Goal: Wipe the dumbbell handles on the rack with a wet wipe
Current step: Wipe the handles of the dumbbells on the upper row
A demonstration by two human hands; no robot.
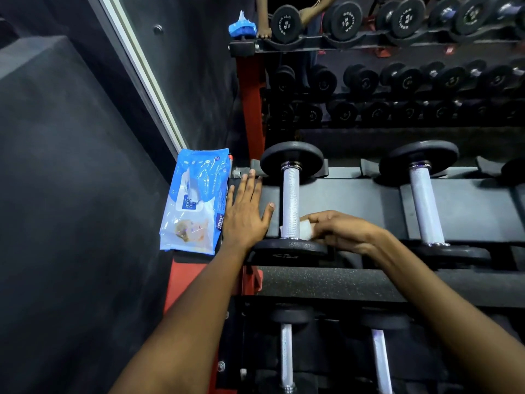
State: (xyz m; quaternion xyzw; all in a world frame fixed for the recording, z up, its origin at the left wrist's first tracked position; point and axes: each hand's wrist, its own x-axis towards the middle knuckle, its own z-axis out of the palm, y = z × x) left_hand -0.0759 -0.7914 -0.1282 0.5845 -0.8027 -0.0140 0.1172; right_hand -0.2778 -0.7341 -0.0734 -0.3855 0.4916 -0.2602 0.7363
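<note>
On the rack's top shelf [355, 200], left end: dumbbell [291, 200]; right hand [341, 231] pinches white wet wipe [305, 230] against handle's near end; left hand [245, 214] flat, fingers straight, beside wipes pack [193, 203].

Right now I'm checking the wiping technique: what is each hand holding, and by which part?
The right hand pinches a folded wet wipe against the near end of the dumbbell handle. The left hand holds nothing, resting flat on the rack.
</note>
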